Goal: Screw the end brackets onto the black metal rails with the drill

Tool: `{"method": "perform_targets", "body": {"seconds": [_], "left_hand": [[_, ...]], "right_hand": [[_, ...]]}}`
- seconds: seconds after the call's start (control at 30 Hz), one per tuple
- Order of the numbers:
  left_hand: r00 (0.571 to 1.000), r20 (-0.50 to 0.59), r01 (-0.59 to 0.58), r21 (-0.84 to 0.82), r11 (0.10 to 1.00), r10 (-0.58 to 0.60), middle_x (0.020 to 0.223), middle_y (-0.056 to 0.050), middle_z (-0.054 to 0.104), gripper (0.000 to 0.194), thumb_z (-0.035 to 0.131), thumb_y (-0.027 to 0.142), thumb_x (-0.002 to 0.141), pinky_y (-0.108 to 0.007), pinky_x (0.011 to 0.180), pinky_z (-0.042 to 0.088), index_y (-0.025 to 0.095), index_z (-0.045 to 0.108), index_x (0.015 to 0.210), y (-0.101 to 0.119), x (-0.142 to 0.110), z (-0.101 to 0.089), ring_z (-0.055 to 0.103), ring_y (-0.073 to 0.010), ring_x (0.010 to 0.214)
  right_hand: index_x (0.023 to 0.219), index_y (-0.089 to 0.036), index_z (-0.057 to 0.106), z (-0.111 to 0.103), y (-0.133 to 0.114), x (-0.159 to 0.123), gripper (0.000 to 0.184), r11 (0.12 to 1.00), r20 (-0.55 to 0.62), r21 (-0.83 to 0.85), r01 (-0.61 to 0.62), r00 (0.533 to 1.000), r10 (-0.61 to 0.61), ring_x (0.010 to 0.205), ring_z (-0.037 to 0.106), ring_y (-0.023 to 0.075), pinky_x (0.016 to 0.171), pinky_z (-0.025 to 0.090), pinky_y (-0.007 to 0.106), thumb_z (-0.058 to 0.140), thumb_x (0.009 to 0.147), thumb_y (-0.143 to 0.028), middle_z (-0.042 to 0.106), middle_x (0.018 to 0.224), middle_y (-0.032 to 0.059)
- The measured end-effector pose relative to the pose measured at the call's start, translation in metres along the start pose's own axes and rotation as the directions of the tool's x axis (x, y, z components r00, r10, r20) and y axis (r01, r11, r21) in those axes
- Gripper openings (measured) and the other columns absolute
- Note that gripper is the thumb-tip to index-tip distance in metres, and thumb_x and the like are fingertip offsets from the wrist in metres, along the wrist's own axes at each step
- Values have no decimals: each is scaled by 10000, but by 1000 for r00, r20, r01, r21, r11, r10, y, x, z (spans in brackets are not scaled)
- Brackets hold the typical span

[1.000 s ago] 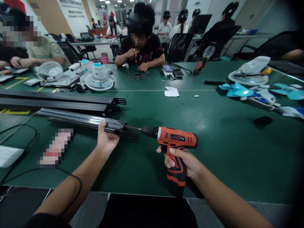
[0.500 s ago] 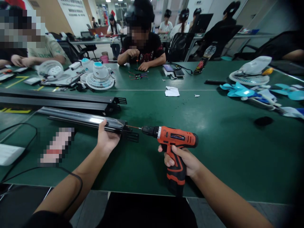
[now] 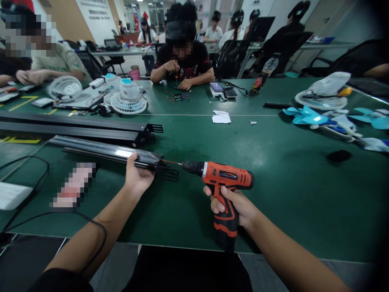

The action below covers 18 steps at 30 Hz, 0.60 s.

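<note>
Near its right end, a long dark metal profile (image 3: 105, 149) is gripped by my left hand (image 3: 138, 178), thumb on top and fingers underneath. A slotted black bracket (image 3: 168, 174) sticks out at that end. My right hand (image 3: 232, 205) is wrapped round the handle of an orange and black cordless drill (image 3: 227, 175), a finger by the trigger. From its chuck a long thin bit (image 3: 172, 162) points left and meets the end of the profile. Whether the tip sits in a screw cannot be made out.
More black profiles (image 3: 75, 127) lie behind on the green table (image 3: 288, 202). A phone (image 3: 73, 186) and a white box (image 3: 13, 195) with a black cable are at left. Fan parts (image 3: 129, 101), blue blades (image 3: 306, 115) and a bottle (image 3: 264, 77) stand farther back. A person (image 3: 182, 61) works opposite.
Both hands, the profile and the drill hold nearly the same place. The whole view has shifted very slightly.
</note>
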<state>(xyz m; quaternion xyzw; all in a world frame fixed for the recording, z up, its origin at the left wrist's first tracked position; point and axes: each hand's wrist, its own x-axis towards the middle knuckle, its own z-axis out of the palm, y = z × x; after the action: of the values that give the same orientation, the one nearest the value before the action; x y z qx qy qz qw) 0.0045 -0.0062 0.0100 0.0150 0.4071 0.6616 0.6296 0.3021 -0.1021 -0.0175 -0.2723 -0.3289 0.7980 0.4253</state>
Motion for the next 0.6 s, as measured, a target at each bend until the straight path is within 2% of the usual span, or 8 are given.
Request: {"method": "perform_targets", "body": {"seconds": [0.17, 0.37, 0.6], "left_hand": [[1000, -3, 13, -14, 1000, -13, 946, -99, 773, 271, 632, 389, 929, -389, 794, 650, 175, 688, 1086, 0, 1, 0, 759, -257, 821], [1000, 9, 21, 10, 1000, -22, 975, -107, 774, 320, 578, 418, 967, -378, 755, 649, 159, 689, 1118, 1, 0, 0, 761, -254, 822], [999, -12, 29, -21, 999, -30, 995, -113, 776, 326, 644, 421, 944, -404, 764, 651, 175, 689, 1153, 1, 2, -2, 762, -275, 840]], "right_hand": [[947, -159, 749, 2, -2, 0, 356, 1000, -43, -3, -18, 999, 18, 489, 424, 67, 571, 524, 245, 845, 872, -494, 606, 704, -9], [939, -136, 742, 4, -3, 0, 372, 999, -44, -10, -49, 998, 49, 478, 427, 73, 593, 532, 237, 830, 890, -494, 549, 576, -39], [925, -145, 739, 3, -2, 0, 368, 999, -47, 0, -39, 998, 39, 479, 428, 82, 565, 519, 243, 834, 878, -497, 548, 580, -37]]}}
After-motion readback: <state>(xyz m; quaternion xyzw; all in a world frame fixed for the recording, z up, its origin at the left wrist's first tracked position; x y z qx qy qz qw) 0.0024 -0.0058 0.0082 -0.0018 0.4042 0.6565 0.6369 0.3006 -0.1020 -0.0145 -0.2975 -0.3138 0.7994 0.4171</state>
